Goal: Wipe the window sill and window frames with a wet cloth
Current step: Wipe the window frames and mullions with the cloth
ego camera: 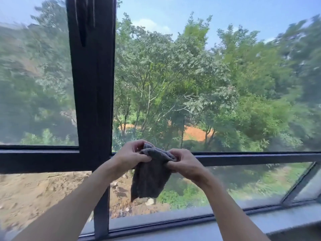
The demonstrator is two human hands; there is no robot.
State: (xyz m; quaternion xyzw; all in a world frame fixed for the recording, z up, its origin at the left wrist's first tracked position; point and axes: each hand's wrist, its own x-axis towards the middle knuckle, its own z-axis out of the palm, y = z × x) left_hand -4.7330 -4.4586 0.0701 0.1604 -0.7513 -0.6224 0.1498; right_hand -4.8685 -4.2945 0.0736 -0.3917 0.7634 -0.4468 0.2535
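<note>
Both of the person's arms reach up in front of a large window, and the two hands meet at the height of the horizontal frame bar (243, 158). Between them hangs a dark grey cloth (150, 178), bunched along its top edge and falling loose below, its lower corner ending in front of the lower pane. The left hand (131, 154) has its fingers curled over the cloth's upper left part, pinching the fabric against the thumb. The right hand (184, 164) grips the upper right part the same way, fingers folded around the gathered edge. The cloth is held in the air, clear of the glass and apart from the window sill (217, 228), which runs pale grey along the bottom of the view under the lower rail.

The window frame is black. A broad vertical mullion (93, 84) stands left of centre and crosses the horizontal bar just left of the left hand; darker drip-like streaks mark its upper part. A slanted frame piece (298, 185) shows at the lower right corner.

Through the glass are green trees (191, 84), blue sky with a small cloud, a patch of orange earth (196, 134) between the trunks, and bare sandy ground (34, 193) at lower left. No writing, label or brand mark can be read on the cloth or the frame.
</note>
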